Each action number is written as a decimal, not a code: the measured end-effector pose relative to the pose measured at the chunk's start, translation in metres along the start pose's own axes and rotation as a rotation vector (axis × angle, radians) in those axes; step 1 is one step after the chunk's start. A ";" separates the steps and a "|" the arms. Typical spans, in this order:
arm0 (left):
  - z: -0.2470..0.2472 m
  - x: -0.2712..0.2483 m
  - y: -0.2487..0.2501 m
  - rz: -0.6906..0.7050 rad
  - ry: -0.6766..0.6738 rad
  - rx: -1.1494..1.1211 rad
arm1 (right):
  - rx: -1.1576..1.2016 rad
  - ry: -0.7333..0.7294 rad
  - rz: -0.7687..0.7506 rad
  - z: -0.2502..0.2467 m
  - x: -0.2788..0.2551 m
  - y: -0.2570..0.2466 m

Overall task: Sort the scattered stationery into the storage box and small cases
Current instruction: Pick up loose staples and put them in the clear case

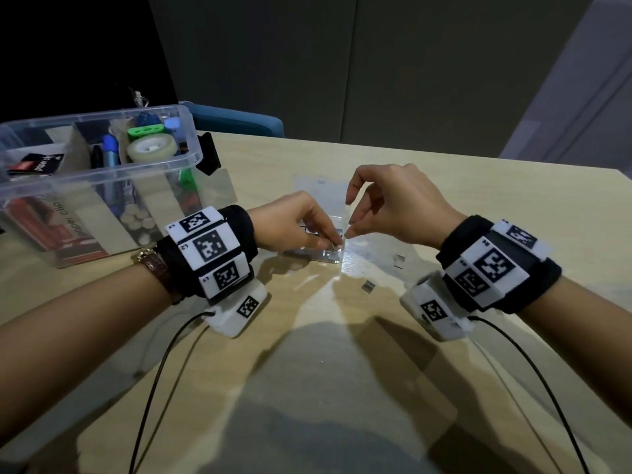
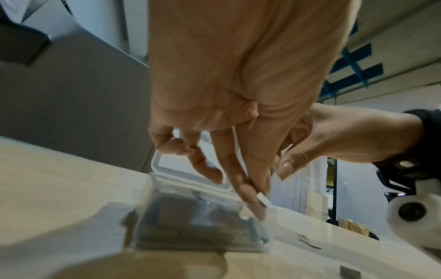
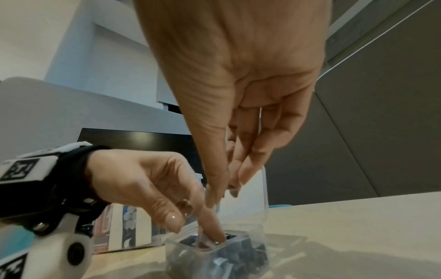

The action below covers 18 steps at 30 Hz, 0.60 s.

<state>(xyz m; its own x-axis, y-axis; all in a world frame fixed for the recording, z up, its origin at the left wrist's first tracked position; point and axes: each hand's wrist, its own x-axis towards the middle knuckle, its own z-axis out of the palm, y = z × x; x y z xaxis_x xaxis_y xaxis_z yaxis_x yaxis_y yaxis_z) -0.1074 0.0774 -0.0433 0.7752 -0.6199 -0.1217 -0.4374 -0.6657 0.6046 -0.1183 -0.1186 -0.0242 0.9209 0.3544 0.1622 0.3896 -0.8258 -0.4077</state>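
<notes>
A small clear case point(image 1: 316, 255) with dark staple strips in it lies at mid-table, its lid point(image 1: 337, 208) standing up. My left hand point(image 1: 337, 247) reaches into the case's right end and pinches a small staple strip point(image 2: 263, 200) between thumb and forefinger. My right hand point(image 1: 349, 230) pinches the raised lid's right edge and holds it upright. In the right wrist view my right hand point(image 3: 224, 192) grips the lid point(image 3: 253, 194) while the left forefinger dips into the case point(image 3: 219, 253). Two loose staple strips point(image 1: 367, 287) point(image 1: 398, 260) lie on the table to the right of the case.
A large clear storage box point(image 1: 102, 172) stands at the back left, holding tape, pens, a green piece and paper-clip packs. A black object point(image 1: 208, 153) sits beside it. Cables trail from both wrist cameras toward the front edge of the wooden table point(image 1: 478, 206).
</notes>
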 end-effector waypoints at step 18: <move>0.006 -0.023 0.024 0.073 0.182 0.097 | -0.112 -0.198 0.089 -0.025 0.009 0.012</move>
<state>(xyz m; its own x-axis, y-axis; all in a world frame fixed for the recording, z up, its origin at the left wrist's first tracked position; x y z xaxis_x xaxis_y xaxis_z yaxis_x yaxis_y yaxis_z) -0.1383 0.0733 -0.0306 0.8059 -0.5881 0.0692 -0.5301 -0.6645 0.5266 -0.1049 -0.1360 -0.0056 0.9360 0.3478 -0.0537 0.3158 -0.8973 -0.3083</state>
